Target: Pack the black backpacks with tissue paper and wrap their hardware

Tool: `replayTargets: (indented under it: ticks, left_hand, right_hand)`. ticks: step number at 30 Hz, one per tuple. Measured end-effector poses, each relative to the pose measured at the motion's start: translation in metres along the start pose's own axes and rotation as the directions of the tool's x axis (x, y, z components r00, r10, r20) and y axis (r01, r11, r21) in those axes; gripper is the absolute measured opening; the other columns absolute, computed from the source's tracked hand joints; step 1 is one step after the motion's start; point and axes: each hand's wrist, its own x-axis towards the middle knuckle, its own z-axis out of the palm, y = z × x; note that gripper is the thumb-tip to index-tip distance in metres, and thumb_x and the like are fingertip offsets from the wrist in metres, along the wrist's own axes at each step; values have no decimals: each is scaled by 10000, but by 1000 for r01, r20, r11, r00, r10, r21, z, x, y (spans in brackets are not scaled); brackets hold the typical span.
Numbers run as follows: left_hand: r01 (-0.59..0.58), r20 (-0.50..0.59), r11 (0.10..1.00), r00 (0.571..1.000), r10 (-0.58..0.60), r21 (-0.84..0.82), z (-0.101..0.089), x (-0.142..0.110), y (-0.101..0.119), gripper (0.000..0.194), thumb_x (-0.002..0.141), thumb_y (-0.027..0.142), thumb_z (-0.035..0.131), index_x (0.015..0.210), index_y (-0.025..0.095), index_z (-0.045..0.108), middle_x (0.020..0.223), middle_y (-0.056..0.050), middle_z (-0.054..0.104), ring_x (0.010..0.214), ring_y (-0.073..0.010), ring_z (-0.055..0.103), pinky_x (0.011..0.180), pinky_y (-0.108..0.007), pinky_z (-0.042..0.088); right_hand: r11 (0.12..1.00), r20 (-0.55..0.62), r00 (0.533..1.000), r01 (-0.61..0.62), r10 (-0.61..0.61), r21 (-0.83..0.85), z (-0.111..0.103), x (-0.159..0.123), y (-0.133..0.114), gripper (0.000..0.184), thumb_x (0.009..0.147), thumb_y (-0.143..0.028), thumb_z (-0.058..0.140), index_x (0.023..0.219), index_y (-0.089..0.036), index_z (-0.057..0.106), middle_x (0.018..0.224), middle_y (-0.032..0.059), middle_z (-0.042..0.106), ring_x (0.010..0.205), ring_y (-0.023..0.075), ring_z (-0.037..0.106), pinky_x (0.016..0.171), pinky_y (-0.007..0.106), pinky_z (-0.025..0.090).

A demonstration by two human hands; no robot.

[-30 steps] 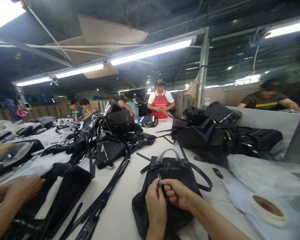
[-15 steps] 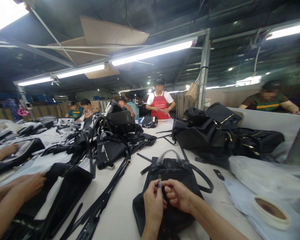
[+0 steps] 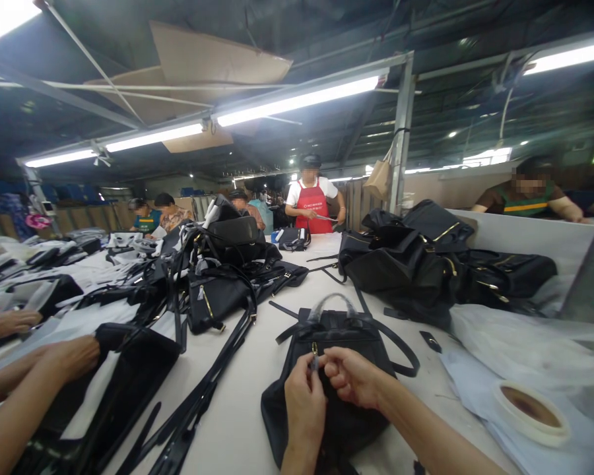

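A black backpack (image 3: 341,343) lies flat on the white table (image 3: 257,369) right in front of me, its handle wrapped in clear plastic. My left hand (image 3: 304,402) pinches the small zipper pull (image 3: 315,361) on the bag's front. My right hand (image 3: 350,376) is closed too, its fingertips meeting the left hand at that same pull. Both hands rest on the bag's front panel.
Piles of black bags (image 3: 416,264) and loose straps (image 3: 202,389) crowd the table's middle and left. A tape roll (image 3: 532,409) and clear plastic sheets (image 3: 525,343) lie at right. A co-worker's hands (image 3: 69,356) handle a bag at left. A person in a red apron (image 3: 313,204) stands at the far end.
My hands stay on the zipper pull, shifted slightly. The co-worker's hands at left moved a little to the right.
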Motion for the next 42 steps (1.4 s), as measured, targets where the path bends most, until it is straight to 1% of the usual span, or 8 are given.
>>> replayTargets:
  ticks: [7,13,18,26,30,34,37,42]
  left_hand:
    - [97,88,992,992,-89,-86,2,5,-9,264,848,285,463,1052,183,596,628,41,504,417,-125,552,384,-215,433]
    - [-36,81,999,996,38,-21,1,-1,-15,300,867,249,445,1099,191,627,712,-21,630,547,-162,612,537,-272,518]
    - [-196,49,969,980,190,151,0,-2,-11,375,858,138,383,1111,167,659,1034,-125,695,955,-240,648,891,-364,499]
    - [-201,97,947,978,182,252,-5,-2,-3,405,839,117,375,1093,159,688,945,-142,663,877,-259,646,831,-366,500]
    - [79,123,991,990,-65,-107,-4,6,-2,308,834,251,475,1062,149,655,662,-38,607,526,-172,592,503,-280,497]
    - [397,237,743,918,-318,-539,-4,14,1,411,661,257,662,1028,81,606,584,3,581,430,-93,511,391,-183,393]
    - [456,266,649,888,-374,-609,-3,14,1,497,586,273,715,1020,69,583,602,-7,610,424,-50,480,400,-150,372]
    - [415,233,705,909,-346,-575,1,8,-5,583,572,416,742,1022,103,543,511,35,573,383,-61,470,358,-154,353]
  right_hand:
    - [977,-149,974,146,-170,-157,7,14,13,309,819,-135,499,520,-169,432,380,-99,365,261,6,267,264,103,155]
    - [930,-159,935,271,-316,-249,13,14,22,294,801,-119,491,518,-174,430,370,-97,391,273,15,284,275,114,142]
    - [945,-127,958,220,-256,-241,8,14,17,292,782,-132,495,508,-180,408,369,-92,380,280,16,275,289,115,144]
    - [978,-74,986,138,-150,-154,0,14,10,268,834,-239,508,583,-184,431,429,-105,368,290,12,245,295,112,163]
    - [976,-72,983,156,-168,-150,2,13,13,286,802,-158,489,536,-185,388,412,-105,348,287,4,247,295,107,164]
    - [966,-83,979,165,-184,-198,4,13,17,301,787,-164,473,501,-184,382,391,-87,365,288,8,290,292,105,165]
    - [950,-96,976,165,-196,-265,7,13,19,248,790,-171,463,542,-169,449,426,-67,443,294,5,313,291,98,171]
    - [862,-143,964,129,-226,-491,12,11,19,264,790,-131,440,532,-169,479,379,-54,470,276,25,360,282,100,227]
